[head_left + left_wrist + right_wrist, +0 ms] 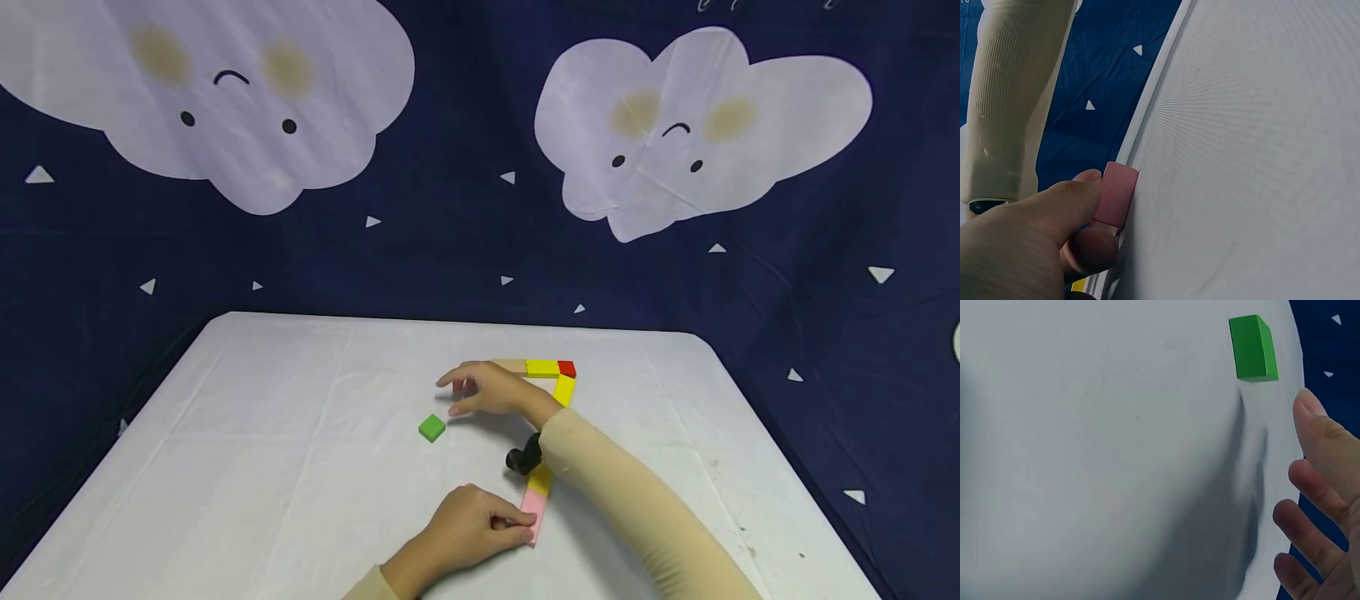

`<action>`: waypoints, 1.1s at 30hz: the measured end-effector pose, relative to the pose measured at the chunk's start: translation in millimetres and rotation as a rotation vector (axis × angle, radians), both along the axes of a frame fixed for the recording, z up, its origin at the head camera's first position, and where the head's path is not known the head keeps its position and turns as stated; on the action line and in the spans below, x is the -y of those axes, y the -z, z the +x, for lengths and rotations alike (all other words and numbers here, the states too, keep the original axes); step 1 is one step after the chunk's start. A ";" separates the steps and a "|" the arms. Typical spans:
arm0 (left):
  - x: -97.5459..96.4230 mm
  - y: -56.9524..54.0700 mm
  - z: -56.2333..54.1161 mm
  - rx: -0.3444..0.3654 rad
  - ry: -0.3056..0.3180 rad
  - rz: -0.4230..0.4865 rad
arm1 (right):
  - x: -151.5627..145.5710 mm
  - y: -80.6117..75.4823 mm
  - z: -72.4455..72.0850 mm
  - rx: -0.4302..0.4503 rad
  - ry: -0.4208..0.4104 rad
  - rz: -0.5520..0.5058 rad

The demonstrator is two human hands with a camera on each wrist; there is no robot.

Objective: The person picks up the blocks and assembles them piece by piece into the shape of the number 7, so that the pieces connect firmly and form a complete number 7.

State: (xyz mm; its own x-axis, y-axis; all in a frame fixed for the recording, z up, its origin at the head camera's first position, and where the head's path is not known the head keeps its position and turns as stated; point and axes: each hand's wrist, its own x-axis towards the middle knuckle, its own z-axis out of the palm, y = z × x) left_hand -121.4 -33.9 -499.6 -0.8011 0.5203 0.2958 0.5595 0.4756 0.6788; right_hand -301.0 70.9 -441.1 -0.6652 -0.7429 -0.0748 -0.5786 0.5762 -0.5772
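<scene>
My left hand (465, 525) pinches the near end of a pink block (534, 502) between thumb and fingers. In the left wrist view, the pink block (1117, 192) shows beside the thumb. My right hand (491, 388) is held over the table with nothing in it, fingers spread and slightly bent. Just beyond its thumb, a green block (432, 428) lies by itself on the cloth. The right wrist view shows the same green block (1249, 350) apart from the fingertips. An orange-yellow block (539, 478) adjoins the pink one.
The row of blocks runs partly under my right forearm to a yellow block (564, 390), then a red block (567, 368), another yellow block (542, 369) and a tan block (511, 366). A black wrist camera (524, 457) hangs beside the row. White cloth (247, 467) covers the table.
</scene>
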 end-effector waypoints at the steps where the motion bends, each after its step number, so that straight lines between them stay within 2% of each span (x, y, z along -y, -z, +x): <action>1: 0.1 -0.1 0.0 -0.004 -0.001 -0.002 | 1.2 0.2 0.5 0.006 -0.009 0.000; 13: -0.9 0.4 -1.0 0.008 0.006 -0.004 | 11.0 2.1 7.4 0.061 -0.073 0.032; 27: -1.3 0.6 -0.8 0.029 0.015 0.004 | 12.7 8.7 10.1 0.016 -0.110 0.058; 33: -1.8 0.7 -0.6 0.028 0.012 0.005 | 15.4 8.6 12.6 0.019 -0.158 0.044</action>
